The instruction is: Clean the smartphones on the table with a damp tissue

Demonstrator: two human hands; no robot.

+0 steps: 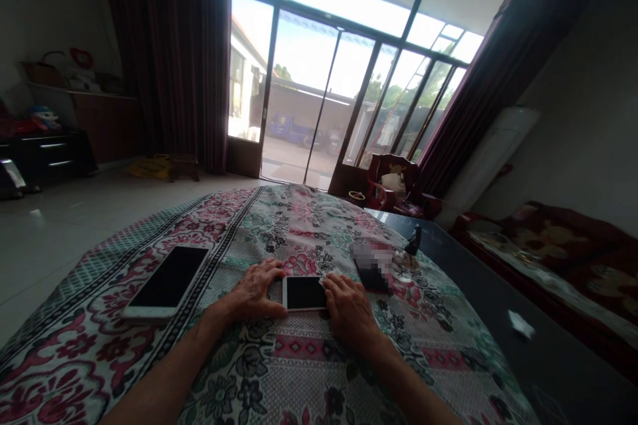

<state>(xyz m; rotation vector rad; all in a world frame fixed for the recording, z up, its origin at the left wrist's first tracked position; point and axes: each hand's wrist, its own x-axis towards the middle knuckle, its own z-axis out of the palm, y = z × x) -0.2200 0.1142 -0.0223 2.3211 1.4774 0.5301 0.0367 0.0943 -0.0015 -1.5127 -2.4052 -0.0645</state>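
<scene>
A small white smartphone lies flat on the patterned tablecloth, its dark screen facing up. My left hand grips its left end, with the thumb at the near corner and the fingers at the far one. Over the right end rests my right hand, fingers bent and pressed down on the screen. A bit of white tissue shows at those fingers; most of it is hidden. To the left lies a larger white smartphone, also screen up and dark.
Right of my hands are a dark, partly blurred flat item and a clear glass container beside a small black object. A crumpled white tissue lies on the dark surface at right. Beyond stand a wooden chair and glass doors.
</scene>
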